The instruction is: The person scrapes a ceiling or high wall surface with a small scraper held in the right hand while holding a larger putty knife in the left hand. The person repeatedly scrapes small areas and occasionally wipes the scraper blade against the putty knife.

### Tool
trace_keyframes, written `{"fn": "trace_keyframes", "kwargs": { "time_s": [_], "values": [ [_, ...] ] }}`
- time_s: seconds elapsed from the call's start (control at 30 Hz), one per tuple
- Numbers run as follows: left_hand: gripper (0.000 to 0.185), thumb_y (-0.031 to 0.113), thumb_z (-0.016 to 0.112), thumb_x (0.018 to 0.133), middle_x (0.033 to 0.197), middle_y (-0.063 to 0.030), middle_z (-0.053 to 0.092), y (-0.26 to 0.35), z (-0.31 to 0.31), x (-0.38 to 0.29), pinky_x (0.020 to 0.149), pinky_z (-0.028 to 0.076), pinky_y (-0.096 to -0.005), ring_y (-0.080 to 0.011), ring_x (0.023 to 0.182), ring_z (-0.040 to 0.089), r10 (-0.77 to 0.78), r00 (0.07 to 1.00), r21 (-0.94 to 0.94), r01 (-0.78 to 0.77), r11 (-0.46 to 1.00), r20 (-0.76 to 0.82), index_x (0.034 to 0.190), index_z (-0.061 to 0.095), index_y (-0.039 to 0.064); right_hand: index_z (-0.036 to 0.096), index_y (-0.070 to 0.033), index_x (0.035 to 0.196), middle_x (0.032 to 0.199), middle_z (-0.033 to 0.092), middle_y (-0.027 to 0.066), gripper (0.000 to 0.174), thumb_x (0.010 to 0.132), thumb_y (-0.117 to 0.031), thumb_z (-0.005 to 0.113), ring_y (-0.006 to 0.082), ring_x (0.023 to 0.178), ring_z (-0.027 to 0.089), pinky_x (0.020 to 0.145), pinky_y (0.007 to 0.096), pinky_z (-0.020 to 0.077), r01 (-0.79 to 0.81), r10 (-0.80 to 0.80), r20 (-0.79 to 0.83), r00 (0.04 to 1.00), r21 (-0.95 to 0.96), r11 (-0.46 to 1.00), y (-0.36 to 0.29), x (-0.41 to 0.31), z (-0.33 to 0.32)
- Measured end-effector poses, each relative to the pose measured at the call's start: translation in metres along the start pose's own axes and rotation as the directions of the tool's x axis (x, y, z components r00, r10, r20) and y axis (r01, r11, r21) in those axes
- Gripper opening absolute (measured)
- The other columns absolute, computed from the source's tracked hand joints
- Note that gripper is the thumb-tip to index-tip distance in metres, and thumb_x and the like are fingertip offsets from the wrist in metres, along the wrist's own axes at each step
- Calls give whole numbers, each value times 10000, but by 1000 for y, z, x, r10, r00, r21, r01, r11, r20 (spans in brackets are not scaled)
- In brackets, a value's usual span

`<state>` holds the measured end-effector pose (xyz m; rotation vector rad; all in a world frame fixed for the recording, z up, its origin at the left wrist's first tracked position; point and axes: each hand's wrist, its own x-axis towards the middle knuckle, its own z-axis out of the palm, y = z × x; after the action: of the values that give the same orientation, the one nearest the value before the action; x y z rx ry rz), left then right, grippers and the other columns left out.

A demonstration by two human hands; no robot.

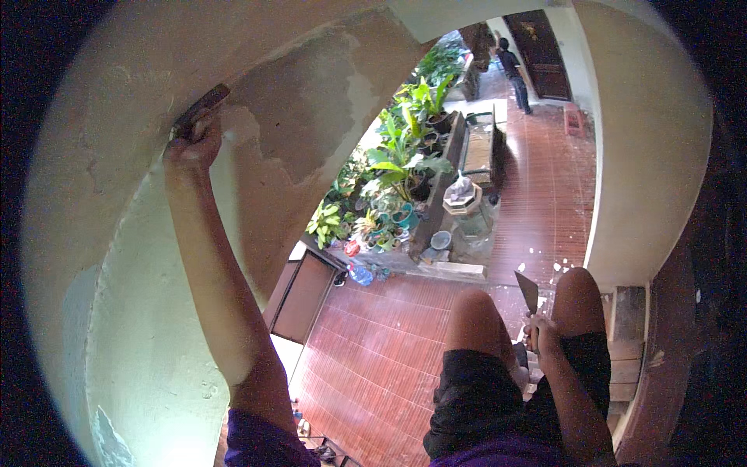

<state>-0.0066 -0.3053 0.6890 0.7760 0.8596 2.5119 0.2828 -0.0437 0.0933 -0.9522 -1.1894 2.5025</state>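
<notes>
My left hand is raised at the upper left, its fingers closed around a dark, flat block-like tool whose face lies against the plastered wall. Beside it the surface shows a darker patch with uneven, lighter edges. Low at the right, my right hand grips the handle of a pointed trowel, blade up, between my bare knees. What the block tool is made of cannot be told.
Red floor tiles lie far below, with pale flakes scattered near my knees. Potted plants, a stone planter and an octagonal pedestal stand beyond. Wooden steps are at the right. Another person stands by a door; a red stool is nearby.
</notes>
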Motion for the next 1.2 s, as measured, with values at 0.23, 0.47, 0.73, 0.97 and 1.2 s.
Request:
{"fn": "trace_keyframes", "kwargs": {
  "time_s": [0.23, 0.47, 0.73, 0.97, 1.2],
  "values": [
    [220, 166, 270, 912, 734, -94, 435, -21, 15, -10, 387, 260, -240, -160, 535, 362, 233, 971, 172, -220, 960, -61, 933, 437, 23, 499, -48, 846, 607, 485, 20, 210, 813, -254, 466, 97, 407, 414, 359, 237, 343, -23, 22, -4, 1000, -92, 996, 0, 2, -5],
    [210, 162, 311, 889, 757, -89, 464, -34, 27, -13, 413, 269, -257, -164, 566, 379, 81, 995, -52, -84, 995, -48, 981, 453, 38, 500, -51, 794, 576, 469, 16, 215, 814, -263, 473, 98, 405, 400, 355, 241, 322, 14, -14, -11, 1000, 4, 1000, -7, -5, 2],
    [221, 213, 320, 878, 829, -61, 519, -20, 12, 37, 426, 283, -287, -168, 602, 409, 84, 996, -35, -84, 996, -9, 973, 477, 91, 506, -31, 774, 526, 438, 15, 226, 825, -246, 460, 102, 340, 339, 345, 251, 302, 81, -82, -19, 996, -45, 996, 1, 0, -1],
    [237, 241, 316, 879, 836, -40, 536, 6, 7, 56, 401, 269, -272, -165, 573, 406, -100, 993, -59, 96, 994, -65, 962, 485, 98, 508, -31, 743, 507, 410, 7, 257, 830, -263, 437, 97, 347, 343, 342, 247, 293, 44, -44, 19, 999, -45, 998, -17, -18, 5],
    [363, 262, 302, 886, 1160, -81, 526, 13, -29, 82, 887, 378, -304, -225, 1035, 496, -342, 605, 87, 410, 908, 719, 1159, 496, 119, 480, -35, 658, 416, 335, 0, 289, 828, -262, 423, 93, 321, 316, 330, 248, 270, 113, -118, -97, 988, -55, 992, -18, -35, 11]
  ]
}}
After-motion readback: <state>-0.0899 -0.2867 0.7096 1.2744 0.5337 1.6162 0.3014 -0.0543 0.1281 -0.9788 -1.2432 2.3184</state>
